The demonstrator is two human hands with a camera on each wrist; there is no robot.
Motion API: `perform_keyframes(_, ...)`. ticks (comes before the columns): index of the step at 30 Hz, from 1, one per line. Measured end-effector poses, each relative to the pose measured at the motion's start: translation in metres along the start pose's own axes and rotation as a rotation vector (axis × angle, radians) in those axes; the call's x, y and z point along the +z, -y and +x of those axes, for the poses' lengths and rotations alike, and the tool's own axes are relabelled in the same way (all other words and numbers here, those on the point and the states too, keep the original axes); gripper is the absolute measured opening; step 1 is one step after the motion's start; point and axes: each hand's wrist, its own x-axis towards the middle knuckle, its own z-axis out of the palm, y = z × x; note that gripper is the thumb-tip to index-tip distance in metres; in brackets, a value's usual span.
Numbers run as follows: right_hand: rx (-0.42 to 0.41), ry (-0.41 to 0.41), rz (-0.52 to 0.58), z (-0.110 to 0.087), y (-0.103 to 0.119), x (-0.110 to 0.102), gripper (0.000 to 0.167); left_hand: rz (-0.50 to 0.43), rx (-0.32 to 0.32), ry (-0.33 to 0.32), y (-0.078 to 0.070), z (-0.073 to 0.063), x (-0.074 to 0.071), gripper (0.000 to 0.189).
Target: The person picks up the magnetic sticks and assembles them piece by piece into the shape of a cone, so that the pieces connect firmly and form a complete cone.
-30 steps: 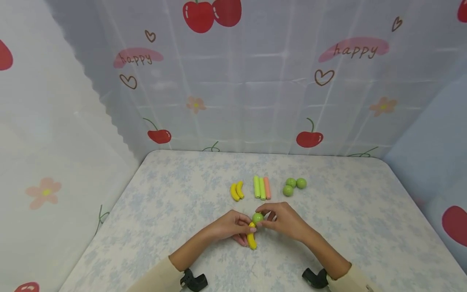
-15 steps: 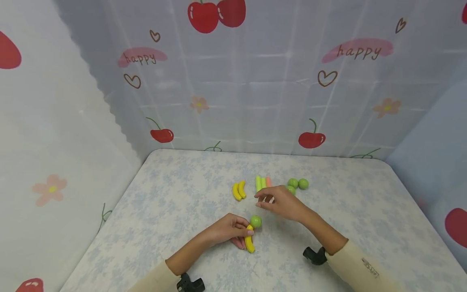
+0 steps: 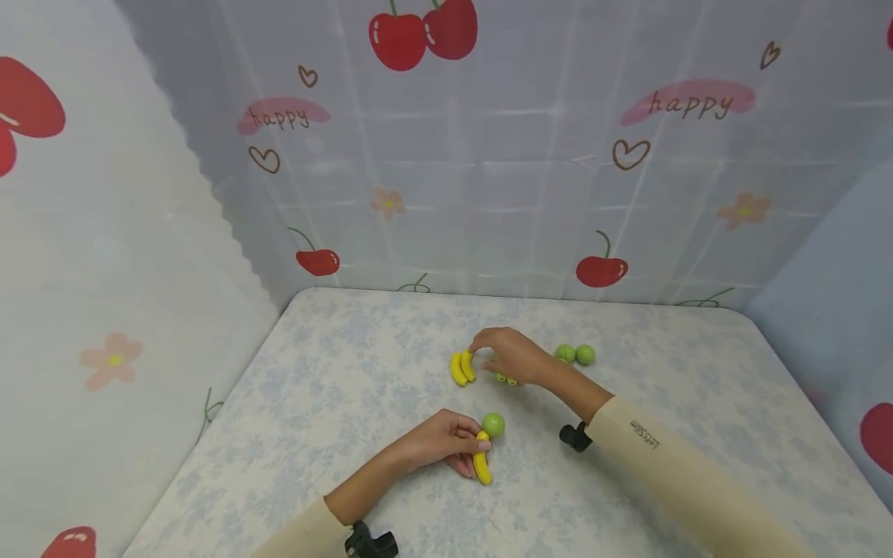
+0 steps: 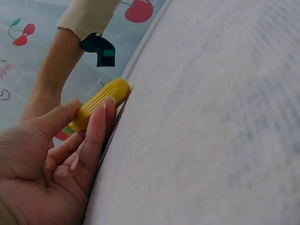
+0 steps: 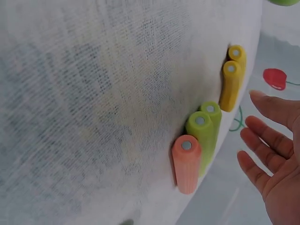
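My left hand (image 3: pixel 443 440) pinches a yellow curved, banana-like stick (image 3: pixel 483 465) between thumb and fingers, low over the table; its ribbed side shows in the left wrist view. A green ball (image 3: pixel 493 424) touches the far end of that stick. Farther back, my right hand (image 3: pixel 515 355) hovers with spread, empty fingers, its fingertips nearest two more yellow curved sticks (image 5: pixel 230 89). Under that hand lie two light green straight sticks (image 5: pixel 201 131) and a salmon-pink one (image 5: pixel 186 166), mostly hidden in the head view. Grey round discs are set in the stick ends.
Loose green balls (image 3: pixel 585 354) lie right of the right hand, one partly covered by the wrist. A pale patterned cloth covers the table (image 3: pixel 335 372). A printed curtain (image 3: pixel 446 170) hangs behind the far edge. Dark cameras (image 3: pixel 576 436) sit at both wrists.
My right hand has let go of the green ball and moved back and left, over the straight sticks toward the two yellow ones. The left hand still holds its yellow stick in nearly the same place.
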Motion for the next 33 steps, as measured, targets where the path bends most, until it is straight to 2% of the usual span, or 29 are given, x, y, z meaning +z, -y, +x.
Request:
perform_keyframes(5,-0.023,0.081,-0.044,0.011,-0.004,0.008,0.028,-0.01,-0.004,0.005,0.0,0.001,-0.001,0.026)
perform_keyframes(8,-0.045,0.095,-0.096,0.014,-0.006,0.012,0.029,-0.015,-0.008,0.007,0.0,0.001,0.0,0.026)
perform_keyframes(18,-0.094,0.056,-0.21,0.017,-0.003,0.016,0.026,-0.035,0.002,0.007,-0.001,-0.001,-0.001,0.028)
perform_keyframes(23,-0.09,0.046,-0.244,0.018,-0.002,0.019,0.023,-0.045,-0.003,0.006,0.0,-0.001,0.0,0.029)
perform_keyframes(30,-0.153,0.021,-0.274,0.02,-0.002,0.021,0.019,-0.043,-0.002,0.005,-0.002,-0.002,0.0,0.029)
perform_keyframes(33,-0.156,0.013,-0.273,0.02,-0.002,0.021,0.017,-0.041,0.0,0.006,-0.002,-0.002,0.0,0.029)
